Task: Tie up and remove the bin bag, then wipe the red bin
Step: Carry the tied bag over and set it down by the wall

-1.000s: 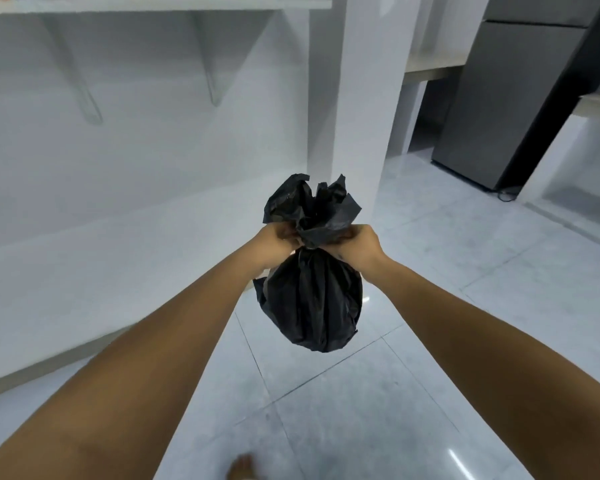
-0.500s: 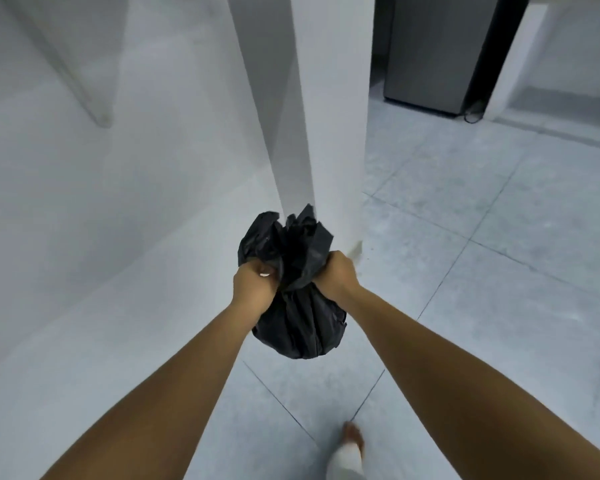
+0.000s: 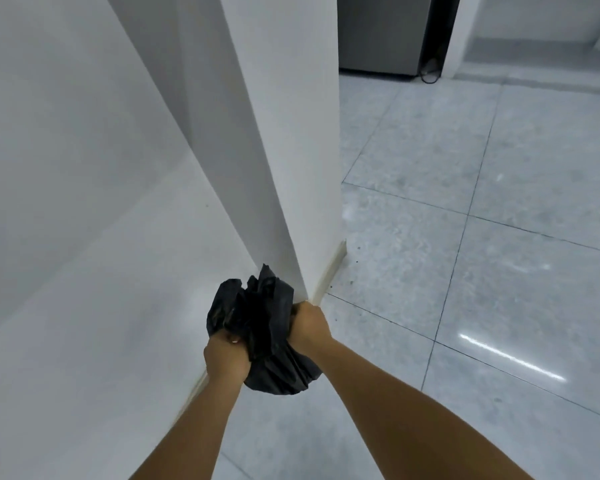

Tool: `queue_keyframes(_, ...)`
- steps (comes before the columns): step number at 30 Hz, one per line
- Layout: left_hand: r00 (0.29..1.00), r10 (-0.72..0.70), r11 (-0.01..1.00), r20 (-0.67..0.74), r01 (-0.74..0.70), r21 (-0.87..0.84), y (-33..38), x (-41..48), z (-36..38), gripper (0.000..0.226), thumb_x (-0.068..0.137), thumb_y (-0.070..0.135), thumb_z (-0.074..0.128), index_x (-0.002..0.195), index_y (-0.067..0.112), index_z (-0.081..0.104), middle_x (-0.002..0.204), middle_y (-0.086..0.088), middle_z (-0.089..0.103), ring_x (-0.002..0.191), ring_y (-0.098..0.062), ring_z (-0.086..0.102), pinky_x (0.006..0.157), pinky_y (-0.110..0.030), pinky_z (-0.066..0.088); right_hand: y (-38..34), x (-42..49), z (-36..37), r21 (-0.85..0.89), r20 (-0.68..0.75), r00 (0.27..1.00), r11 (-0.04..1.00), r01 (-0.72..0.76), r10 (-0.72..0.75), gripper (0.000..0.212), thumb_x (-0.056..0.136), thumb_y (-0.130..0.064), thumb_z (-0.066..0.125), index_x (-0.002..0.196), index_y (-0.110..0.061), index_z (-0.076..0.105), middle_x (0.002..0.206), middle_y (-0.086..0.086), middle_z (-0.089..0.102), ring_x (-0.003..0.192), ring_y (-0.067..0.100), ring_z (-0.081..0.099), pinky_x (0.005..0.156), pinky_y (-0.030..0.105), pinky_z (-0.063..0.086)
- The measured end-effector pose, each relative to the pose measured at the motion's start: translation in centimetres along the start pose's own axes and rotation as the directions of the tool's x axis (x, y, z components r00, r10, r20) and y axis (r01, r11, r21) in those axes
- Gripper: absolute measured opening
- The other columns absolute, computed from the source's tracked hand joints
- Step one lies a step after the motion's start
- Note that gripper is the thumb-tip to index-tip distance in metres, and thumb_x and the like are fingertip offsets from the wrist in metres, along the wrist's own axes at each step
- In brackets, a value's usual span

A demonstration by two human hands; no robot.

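Observation:
A small black bin bag [image 3: 274,362] hangs low over the floor, right beside the foot of a white pillar. Its gathered neck flares up in crumpled folds above my fists. My left hand [image 3: 226,356] grips the neck on the left side. My right hand [image 3: 309,325] grips it on the right, slightly higher. Both arms stretch forward and down. The red bin is nowhere in view.
The white pillar [image 3: 291,150] rises just behind the bag, with a white wall [image 3: 66,168] on the left. Grey glossy floor tiles [image 3: 465,271] spread to the right. A grey fridge [image 3: 381,32] with a black cable stands at the far top.
The view has tilted further down and closer to the pillar. The bag and both hands have dropped lower, near the pillar's foot. Both hands have kept their grip on the neck.

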State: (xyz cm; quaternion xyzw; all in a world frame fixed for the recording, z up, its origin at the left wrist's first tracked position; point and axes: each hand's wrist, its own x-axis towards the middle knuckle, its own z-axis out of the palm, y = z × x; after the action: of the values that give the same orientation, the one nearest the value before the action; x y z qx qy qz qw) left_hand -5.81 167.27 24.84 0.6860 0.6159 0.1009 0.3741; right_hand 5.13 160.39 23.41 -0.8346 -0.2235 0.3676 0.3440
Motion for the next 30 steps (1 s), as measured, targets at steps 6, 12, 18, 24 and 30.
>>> queue_keyframes(6,1.0,-0.008,1.0,0.004,0.008,-0.022,-6.2,9.9,8.5,0.02,0.087,0.003,0.045,0.088,-0.008,0.062,0.095,-0.032,0.065,0.089,-0.046,0.06,0.071,-0.039,0.043,5.9,10.6,6.9,0.001,-0.039,0.999,1.0,-0.024,0.024,0.027,0.087,-0.004,0.041,0.089,-0.005,0.068,0.094,0.015,0.069,0.086,0.034,0.063,0.077,0.041,0.054)
queue_keyframes(12,1.0,-0.006,0.999,0.021,0.006,0.035,-9.8,16.1,12.8,0.024,0.089,0.007,0.046,0.091,-0.01,0.063,0.096,-0.033,0.065,0.09,-0.047,0.059,0.076,-0.043,0.046,9.0,17.7,10.7,-0.019,0.039,0.999,0.999,-0.026,0.027,0.027,0.087,-0.004,0.051,0.111,-0.002,0.063,0.113,0.018,0.065,0.106,0.033,0.061,0.086,0.033,0.049)
queue_keyframes(18,0.999,0.005,1.0,0.053,-0.006,0.019,-10.6,19.1,14.3,0.024,0.09,0.012,0.048,0.086,-0.005,0.065,0.095,-0.03,0.067,0.09,-0.044,0.061,0.083,-0.047,0.05,10.0,20.0,11.6,-0.014,0.13,0.99,0.999,0.052,-0.05,0.024,0.088,-0.008,0.048,0.101,-0.005,0.067,0.105,0.018,0.069,0.093,0.03,0.06,0.087,0.036,0.05)
queue_keyframes(24,0.992,0.064,0.997,0.112,-0.06,-0.041,-7.7,17.5,12.8,0.036,0.095,0.019,0.043,0.126,0.01,0.059,0.125,-0.019,0.061,0.114,-0.037,0.056,0.102,-0.046,0.043,9.3,17.2,9.1,0.01,0.235,0.971,0.999,0.036,-0.037,0.04,0.092,-0.014,0.047,0.132,-0.013,0.053,0.133,0.013,0.057,0.123,0.031,0.05,0.108,0.037,0.039)
queue_keyframes(30,0.897,0.36,0.887,0.257,-0.415,0.202,0.0,12.1,7.9,0.052,0.095,0.036,0.042,0.141,0.013,0.038,0.145,-0.012,0.044,0.132,-0.03,0.041,0.107,-0.044,0.037,6.7,10.9,0.2,-0.23,0.019,1.0,0.973,0.013,-0.009,0.049,0.1,-0.031,0.032,0.147,-0.018,0.027,0.154,0.008,0.03,0.143,0.028,0.02,0.114,0.039,0.023)
